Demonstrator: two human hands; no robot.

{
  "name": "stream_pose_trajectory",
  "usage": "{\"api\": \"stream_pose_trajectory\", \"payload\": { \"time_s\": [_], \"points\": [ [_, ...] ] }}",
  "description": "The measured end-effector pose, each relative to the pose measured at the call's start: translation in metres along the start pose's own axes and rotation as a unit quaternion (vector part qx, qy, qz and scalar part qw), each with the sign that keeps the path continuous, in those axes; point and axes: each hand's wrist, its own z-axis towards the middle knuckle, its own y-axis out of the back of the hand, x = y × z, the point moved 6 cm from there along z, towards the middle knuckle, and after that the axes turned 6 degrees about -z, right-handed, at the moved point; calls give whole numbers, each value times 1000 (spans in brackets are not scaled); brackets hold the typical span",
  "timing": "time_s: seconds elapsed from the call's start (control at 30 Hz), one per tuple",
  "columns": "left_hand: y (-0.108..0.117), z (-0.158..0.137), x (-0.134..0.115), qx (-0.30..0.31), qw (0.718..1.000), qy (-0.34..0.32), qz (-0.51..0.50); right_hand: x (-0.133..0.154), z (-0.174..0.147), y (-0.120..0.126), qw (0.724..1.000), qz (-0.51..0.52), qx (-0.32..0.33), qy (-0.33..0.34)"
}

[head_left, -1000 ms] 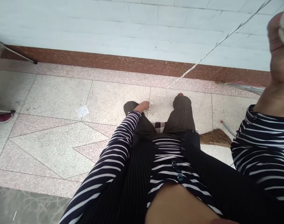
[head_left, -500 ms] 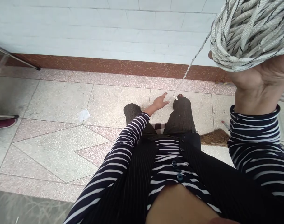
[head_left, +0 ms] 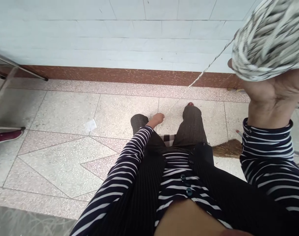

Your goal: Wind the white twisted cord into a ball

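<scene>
A thick bundle of white rope with dark flecks (head_left: 272,42) fills the upper right. My right hand (head_left: 269,88) supports it from below, fingers curled behind it and mostly hidden; one fingertip shows at its left edge. From the bundle a single rope strand (head_left: 205,69) runs slantwise down to the left, pulled straight. Low over my knees, my left hand (head_left: 157,119) is closed in a fist around that strand's lower part. The bundle looks slightly blurred.
A broom head (head_left: 228,148) lies on the tiled floor right of my leg. A white paper scrap (head_left: 91,125) is on the floor at left. Metal furniture legs (head_left: 21,68) and a dark red shoe (head_left: 7,136) stand farther left. A white tiled wall (head_left: 102,49) rises in front.
My left hand, open with fingers spread before, has closed on the strand and drawn back left and down. The rope bundle in my right hand has shifted slightly right and down.
</scene>
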Motion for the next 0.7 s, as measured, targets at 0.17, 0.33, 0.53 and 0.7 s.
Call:
{"api": "stream_pose_trajectory", "payload": {
  "time_s": [0.17, 0.33, 0.53, 0.7],
  "points": [
    [23, 8, -59, 12, 990, -118, -82, -36, -2, -5, 951, -309, 18, -16],
    [80, -10, -133, -55, 918, -286, -271, -66, 4, 19, 940, -316, 13, -129],
    [155, -60, -164, -156, 876, -358, -284, -78, 9, 49, 936, -301, 12, -181],
    [154, -72, -158, -72, 884, -364, -283, -84, 5, 73, 928, -317, -5, -195]
  ]
}}
